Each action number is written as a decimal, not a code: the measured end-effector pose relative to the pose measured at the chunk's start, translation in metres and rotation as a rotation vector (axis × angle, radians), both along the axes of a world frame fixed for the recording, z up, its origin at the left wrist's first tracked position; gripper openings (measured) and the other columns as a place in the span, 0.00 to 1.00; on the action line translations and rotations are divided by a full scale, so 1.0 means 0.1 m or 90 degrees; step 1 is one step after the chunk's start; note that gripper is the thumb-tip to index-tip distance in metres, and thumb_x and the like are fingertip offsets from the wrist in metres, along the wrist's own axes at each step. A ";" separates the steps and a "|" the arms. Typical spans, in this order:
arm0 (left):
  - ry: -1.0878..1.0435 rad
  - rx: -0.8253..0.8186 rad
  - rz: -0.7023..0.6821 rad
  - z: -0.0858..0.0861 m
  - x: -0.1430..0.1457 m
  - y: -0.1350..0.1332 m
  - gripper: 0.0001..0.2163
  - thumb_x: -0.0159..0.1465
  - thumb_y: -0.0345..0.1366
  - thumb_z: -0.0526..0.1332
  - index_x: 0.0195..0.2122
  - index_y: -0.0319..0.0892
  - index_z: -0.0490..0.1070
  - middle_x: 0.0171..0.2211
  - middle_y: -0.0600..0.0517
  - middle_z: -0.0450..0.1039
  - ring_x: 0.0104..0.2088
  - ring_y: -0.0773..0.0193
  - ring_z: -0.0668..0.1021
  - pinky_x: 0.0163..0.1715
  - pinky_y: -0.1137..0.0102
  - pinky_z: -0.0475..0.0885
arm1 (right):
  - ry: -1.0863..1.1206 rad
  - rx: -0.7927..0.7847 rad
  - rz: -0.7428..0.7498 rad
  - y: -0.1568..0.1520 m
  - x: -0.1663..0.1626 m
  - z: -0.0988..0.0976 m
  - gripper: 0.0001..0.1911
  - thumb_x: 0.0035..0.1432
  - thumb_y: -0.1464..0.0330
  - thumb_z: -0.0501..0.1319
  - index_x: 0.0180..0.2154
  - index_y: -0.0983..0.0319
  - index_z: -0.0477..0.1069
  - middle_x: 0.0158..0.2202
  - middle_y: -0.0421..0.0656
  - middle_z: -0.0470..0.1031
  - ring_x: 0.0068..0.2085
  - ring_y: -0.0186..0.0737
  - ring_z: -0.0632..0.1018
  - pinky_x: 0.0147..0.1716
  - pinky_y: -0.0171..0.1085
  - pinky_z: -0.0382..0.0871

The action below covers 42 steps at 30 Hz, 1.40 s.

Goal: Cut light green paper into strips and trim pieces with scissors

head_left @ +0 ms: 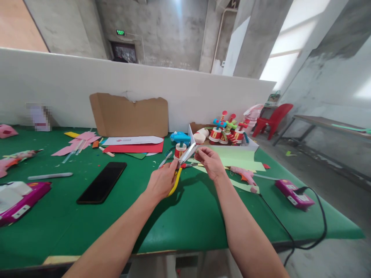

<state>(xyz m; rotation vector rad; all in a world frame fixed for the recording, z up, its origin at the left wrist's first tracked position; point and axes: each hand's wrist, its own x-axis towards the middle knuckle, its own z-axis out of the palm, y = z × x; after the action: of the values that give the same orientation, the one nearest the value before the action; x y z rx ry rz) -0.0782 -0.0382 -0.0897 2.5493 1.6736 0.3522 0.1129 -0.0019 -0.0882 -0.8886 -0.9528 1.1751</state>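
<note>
Yellow-handled scissors (175,181) are gripped in my left hand (161,178), their blades pointing up and away over the table. My right hand (209,160) is closed in a pinch just right of the blade tips. Something small and pale greenish shows at its fingertips, too small to name. Behind the blades stands a red and white paper cup (180,150) with a dark green coil on top. Light green paper (237,156) lies beyond my right hand.
A white box (253,146) holds several decorated cups. A pink glue gun (242,173) and a purple power strip (294,194) with a black cord lie right. To the left are a black phone (102,183), a grey pen (50,176) and pink paper pieces (84,139).
</note>
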 end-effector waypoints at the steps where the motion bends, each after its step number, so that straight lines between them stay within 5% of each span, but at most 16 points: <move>1: 0.006 -0.002 -0.006 -0.01 0.00 0.00 0.17 0.68 0.35 0.47 0.57 0.44 0.57 0.51 0.43 0.71 0.42 0.55 0.78 0.36 0.66 0.72 | -0.007 0.004 -0.005 0.01 0.00 0.00 0.20 0.33 0.57 0.76 0.27 0.60 0.75 0.26 0.36 0.76 0.29 0.30 0.75 0.38 0.34 0.71; 11: -0.038 0.014 0.029 -0.03 -0.06 0.04 0.18 0.68 0.37 0.47 0.59 0.45 0.55 0.51 0.44 0.72 0.40 0.55 0.79 0.33 0.67 0.71 | -0.010 -0.025 -0.033 0.02 0.02 -0.01 0.18 0.33 0.63 0.76 0.29 0.61 0.75 0.26 0.36 0.77 0.28 0.30 0.76 0.39 0.35 0.73; 23: -0.025 0.009 0.049 -0.05 -0.10 0.07 0.18 0.67 0.36 0.48 0.58 0.44 0.56 0.47 0.45 0.73 0.38 0.55 0.79 0.30 0.68 0.68 | -0.098 -0.058 -0.091 0.02 0.02 -0.04 0.10 0.47 0.71 0.68 0.35 0.62 0.73 0.23 0.37 0.77 0.28 0.33 0.79 0.38 0.35 0.76; 26: -0.011 0.009 0.057 -0.04 -0.11 0.07 0.18 0.67 0.37 0.47 0.58 0.44 0.56 0.44 0.45 0.74 0.37 0.55 0.79 0.30 0.68 0.68 | -0.214 -0.076 -0.062 0.00 0.02 -0.04 0.07 0.49 0.72 0.65 0.34 0.64 0.74 0.24 0.39 0.77 0.29 0.33 0.79 0.36 0.34 0.75; 31: -0.011 0.010 0.068 -0.04 -0.13 0.09 0.18 0.67 0.38 0.47 0.58 0.44 0.55 0.42 0.45 0.74 0.37 0.54 0.79 0.30 0.67 0.68 | -0.670 -0.100 0.117 -0.08 -0.01 -0.05 0.05 0.51 0.73 0.62 0.30 0.65 0.77 0.24 0.40 0.78 0.26 0.33 0.77 0.29 0.30 0.70; 34: -0.014 0.013 0.066 -0.06 -0.14 0.10 0.18 0.67 0.38 0.48 0.58 0.44 0.55 0.42 0.45 0.74 0.37 0.54 0.79 0.30 0.67 0.67 | -0.757 -0.105 0.189 -0.11 -0.04 -0.06 0.03 0.45 0.75 0.65 0.24 0.63 0.78 0.20 0.38 0.76 0.24 0.33 0.75 0.26 0.29 0.66; 38: -0.015 0.021 0.059 -0.07 -0.14 0.12 0.19 0.66 0.38 0.48 0.58 0.45 0.54 0.42 0.46 0.74 0.36 0.54 0.78 0.30 0.67 0.67 | -0.842 -0.097 0.169 -0.09 -0.03 -0.08 0.03 0.44 0.72 0.68 0.27 0.61 0.79 0.26 0.38 0.79 0.30 0.34 0.76 0.28 0.29 0.64; 42: -0.021 0.014 0.060 -0.06 -0.15 0.11 0.19 0.66 0.38 0.49 0.58 0.44 0.54 0.42 0.46 0.74 0.37 0.54 0.78 0.31 0.68 0.67 | -0.914 -0.121 0.072 -0.05 0.09 -0.06 0.06 0.53 0.70 0.63 0.32 0.62 0.79 0.31 0.40 0.80 0.33 0.35 0.77 0.30 0.29 0.63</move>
<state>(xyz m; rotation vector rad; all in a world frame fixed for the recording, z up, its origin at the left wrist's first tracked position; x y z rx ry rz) -0.0929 -0.0268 -0.0955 2.4711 1.7911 0.4182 0.1220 -0.0066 -0.0939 -1.9124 -2.0388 0.5727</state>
